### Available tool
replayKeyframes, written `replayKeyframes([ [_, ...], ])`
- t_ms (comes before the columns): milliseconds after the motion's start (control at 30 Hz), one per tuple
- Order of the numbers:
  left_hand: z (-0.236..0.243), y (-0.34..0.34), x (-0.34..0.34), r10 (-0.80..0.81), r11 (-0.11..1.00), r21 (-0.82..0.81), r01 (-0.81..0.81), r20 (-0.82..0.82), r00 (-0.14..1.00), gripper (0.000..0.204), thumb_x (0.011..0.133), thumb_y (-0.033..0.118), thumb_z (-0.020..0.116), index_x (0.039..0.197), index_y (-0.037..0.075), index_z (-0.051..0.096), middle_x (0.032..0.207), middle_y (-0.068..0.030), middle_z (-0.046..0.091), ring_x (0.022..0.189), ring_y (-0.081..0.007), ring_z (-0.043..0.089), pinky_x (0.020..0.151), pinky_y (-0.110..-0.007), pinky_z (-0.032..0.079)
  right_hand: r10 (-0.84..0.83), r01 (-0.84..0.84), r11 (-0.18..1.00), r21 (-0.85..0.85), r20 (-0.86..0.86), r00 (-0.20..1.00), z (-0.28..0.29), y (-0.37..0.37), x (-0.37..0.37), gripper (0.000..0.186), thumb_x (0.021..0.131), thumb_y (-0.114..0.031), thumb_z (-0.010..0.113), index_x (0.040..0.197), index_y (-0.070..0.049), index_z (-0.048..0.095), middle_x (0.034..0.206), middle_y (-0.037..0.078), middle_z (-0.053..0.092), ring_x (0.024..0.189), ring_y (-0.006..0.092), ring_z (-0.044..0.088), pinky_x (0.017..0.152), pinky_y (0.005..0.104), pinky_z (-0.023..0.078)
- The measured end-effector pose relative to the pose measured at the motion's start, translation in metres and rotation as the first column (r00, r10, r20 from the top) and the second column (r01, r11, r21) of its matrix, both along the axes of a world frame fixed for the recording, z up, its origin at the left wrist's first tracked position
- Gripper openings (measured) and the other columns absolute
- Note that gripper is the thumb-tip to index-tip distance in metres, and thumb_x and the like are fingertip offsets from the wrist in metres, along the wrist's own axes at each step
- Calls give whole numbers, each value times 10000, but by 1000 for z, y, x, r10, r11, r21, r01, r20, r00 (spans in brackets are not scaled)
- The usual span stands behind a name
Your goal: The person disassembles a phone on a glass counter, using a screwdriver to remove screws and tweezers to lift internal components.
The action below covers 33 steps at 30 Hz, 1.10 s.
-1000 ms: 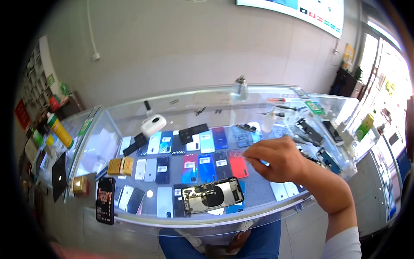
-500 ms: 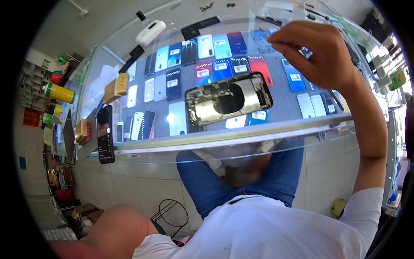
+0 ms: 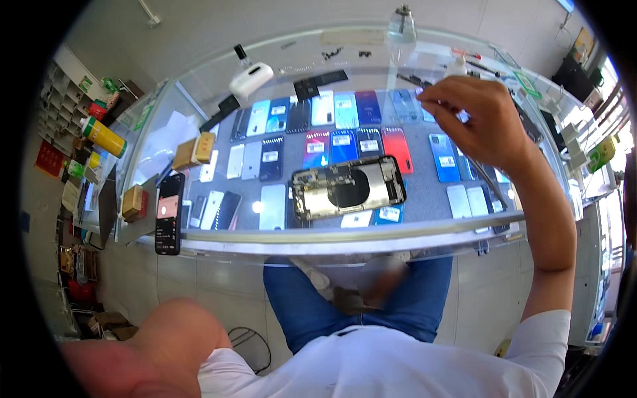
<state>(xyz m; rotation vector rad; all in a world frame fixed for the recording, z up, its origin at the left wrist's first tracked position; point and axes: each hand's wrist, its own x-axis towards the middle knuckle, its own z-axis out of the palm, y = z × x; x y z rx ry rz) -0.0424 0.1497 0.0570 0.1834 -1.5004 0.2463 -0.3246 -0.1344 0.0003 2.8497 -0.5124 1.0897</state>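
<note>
My right hand (image 3: 468, 116) is raised over the right half of the glass counter, fingers pinched; anything between them is too small to make out. Below and to its left lies an opened phone housing (image 3: 350, 188) with metal inside and a dark oval in the middle. An upright black phone (image 3: 168, 214) with a lit screen stands at the counter's front left, beside small boxes (image 3: 135, 203). My left arm (image 3: 166, 345) is blurred at the lower left; its hand cannot be seen.
Rows of phones (image 3: 345, 109) show through the glass. A white case (image 3: 251, 80), black flat parts (image 3: 320, 84), a glass bottle (image 3: 401, 30) and tools (image 3: 484, 66) are toward the back. A yellow spray can (image 3: 105, 136) is at left, a cable loop (image 3: 255, 338) below.
The view has tilted down, bringing my left arm into sight. My right hand has moved toward the back right, off the red phone. The upright phone's screen shows a different picture.
</note>
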Motion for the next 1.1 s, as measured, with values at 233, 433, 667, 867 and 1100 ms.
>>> replayKeyframes([
  [233,-3,-40,-9,74,997,43,-71,-60,995,67,1011,16,673,1041,-30,711,900,-56,698,689,-87,534,637,-240,442,-43,43,998,-43,-6,999,2,-9,-8,102,983,-106,795,1061,-54,836,924,113,822,729,250,784,676,356,624],
  [433,-5,-122,-4,355,907,215,-361,67,932,65,1000,-7,684,1032,-48,723,894,-67,705,687,-86,534,641,-237,442,-189,196,978,-65,101,977,43,-29,-55,134,1028,-124,778,1100,-28,837,880,103,801,710,187,770,696,306,635],
  [667,-42,-202,16,436,634,462,-620,449,780,161,1029,126,751,922,7,734,721,-35,636,615,-93,526,584,-287,408,-510,490,855,172,458,728,82,-40,-103,182,1005,-151,776,1037,24,814,726,92,741,656,114,678,617,312,540],
  [867,-56,-201,11,386,604,485,-633,516,764,222,1026,161,780,892,-8,729,682,-58,619,596,-149,527,592,-324,405,-513,496,857,143,130,849,76,-73,-149,182,1020,-160,737,1069,-15,834,848,93,792,736,176,780,710,310,634],
  [1100,-65,-203,20,329,565,555,-610,527,784,209,1026,168,777,922,-11,750,678,-58,612,605,-125,527,595,-333,417,-530,662,635,398,-399,748,70,-62,-156,178,975,-140,743,1086,-21,815,923,97,799,796,181,790,745,331,625],
])
